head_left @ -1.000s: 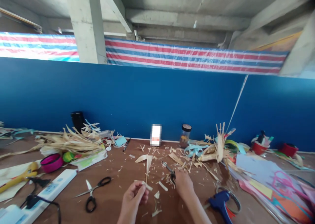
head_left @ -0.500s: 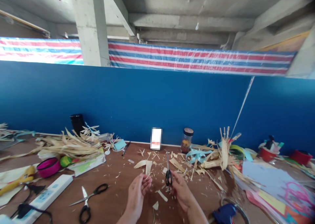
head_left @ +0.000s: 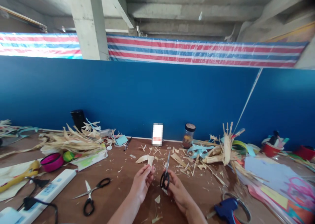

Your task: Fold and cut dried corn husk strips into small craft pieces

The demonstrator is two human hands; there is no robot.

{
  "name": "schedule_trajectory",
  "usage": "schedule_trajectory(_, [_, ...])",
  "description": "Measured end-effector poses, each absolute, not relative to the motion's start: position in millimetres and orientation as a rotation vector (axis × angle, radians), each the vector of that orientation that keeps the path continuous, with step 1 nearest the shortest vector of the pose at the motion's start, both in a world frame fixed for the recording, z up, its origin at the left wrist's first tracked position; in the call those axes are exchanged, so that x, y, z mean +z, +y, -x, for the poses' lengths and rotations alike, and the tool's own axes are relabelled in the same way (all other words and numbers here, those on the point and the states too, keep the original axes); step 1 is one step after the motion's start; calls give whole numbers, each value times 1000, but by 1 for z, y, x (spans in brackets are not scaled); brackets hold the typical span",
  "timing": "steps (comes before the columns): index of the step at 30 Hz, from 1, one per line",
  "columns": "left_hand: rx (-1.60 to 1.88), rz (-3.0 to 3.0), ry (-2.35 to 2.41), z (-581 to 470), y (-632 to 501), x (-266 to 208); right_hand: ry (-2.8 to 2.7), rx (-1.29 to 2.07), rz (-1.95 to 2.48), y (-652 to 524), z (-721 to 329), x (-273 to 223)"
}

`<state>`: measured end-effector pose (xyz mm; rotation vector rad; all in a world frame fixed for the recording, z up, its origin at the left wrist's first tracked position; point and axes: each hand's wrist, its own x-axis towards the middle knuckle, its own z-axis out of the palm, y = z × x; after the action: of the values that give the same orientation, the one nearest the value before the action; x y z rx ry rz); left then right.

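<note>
Between the thumb and fingers of my left hand (head_left: 144, 181) is a pale strip of dried corn husk (head_left: 150, 160), its free end pointing up. My right hand (head_left: 177, 190) holds a pair of black-handled scissors (head_left: 165, 178), blades upward and seemingly together. The scissors are just right of the husk strip, apart from it. Another curved husk piece (head_left: 142, 159) lies behind my left hand. Small husk scraps (head_left: 157, 199) are scattered on the brown table (head_left: 118, 197) around both hands.
Left of me lie spread-open scissors (head_left: 91, 193), a white power strip (head_left: 49, 193) and a husk pile (head_left: 71, 140). A lidded jar (head_left: 189, 135) and a pixelated upright object (head_left: 157, 134) stand near the blue partition (head_left: 152, 92). A blue glue gun (head_left: 226, 209) sits at right.
My right hand has brought the scissors closer to my left hand, and the scissors now lean right. My left hand has risen slightly with the husk strip. The view has tilted down a little.
</note>
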<state>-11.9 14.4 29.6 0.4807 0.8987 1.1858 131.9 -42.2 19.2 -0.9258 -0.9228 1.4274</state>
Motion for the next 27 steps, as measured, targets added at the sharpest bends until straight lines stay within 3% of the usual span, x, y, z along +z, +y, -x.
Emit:
schedule_trajectory(13, [1005, -550, 860, -4, 13, 23, -800, 1408, 865, -35, -140, 14])
schedule_trajectory(27, [1097, -554, 939, -9, 20, 29, -1277, 903, 1214, -34, -133, 7])
